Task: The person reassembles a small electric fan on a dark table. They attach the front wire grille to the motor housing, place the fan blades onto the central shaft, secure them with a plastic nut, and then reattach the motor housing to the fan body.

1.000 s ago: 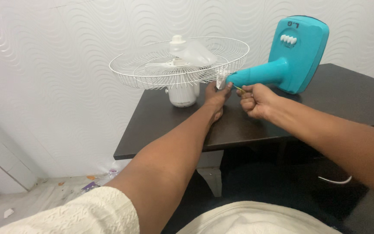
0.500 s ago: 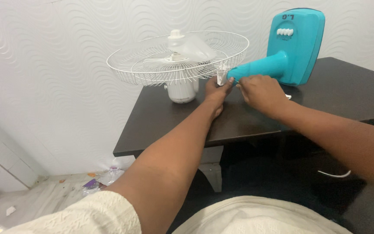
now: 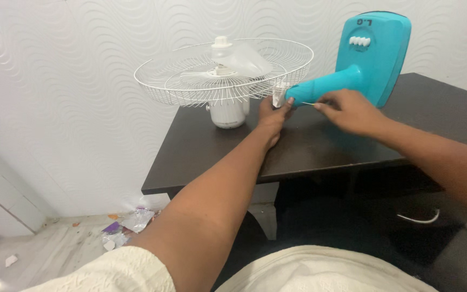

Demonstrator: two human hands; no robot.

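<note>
Left hand [image 3: 273, 114] reaches to the small white bracket [image 3: 279, 98] under the rim of the white wire fan guard [image 3: 222, 73], thumb and fingers pinched on the bracket, heel of the hand on the dark desk [image 3: 320, 146]. Right hand [image 3: 348, 111] sits just right of it, below the turquoise neck of the fan stand [image 3: 371, 54], fingers curled closed around a thin pale pin-like tool [image 3: 309, 103] whose tip points left toward the bracket; tool too thin to identify. Guard lies flat, open side up, on the white motor housing [image 3: 228, 113], translucent blade and white hub cap [image 3: 221, 42] inside it, all at the back left of the desk. Versus half a second ago: right hand has pulled back to the right, away from the bracket, and the thin tool now shows between hand and bracket; left hand keeps the same grip; guard and stand unmoved. Stand's turquoise base stands upright against the patterned white wall, with a row of white push buttons [image 3: 360, 41] near its top and small dark lettering above them. Foil-like wrappers and scraps [image 3: 128, 224], silver, purple, orange, lie on the floor below the desk's left corner. A white cable [image 3: 418, 219] shows under the desk, right.
</note>
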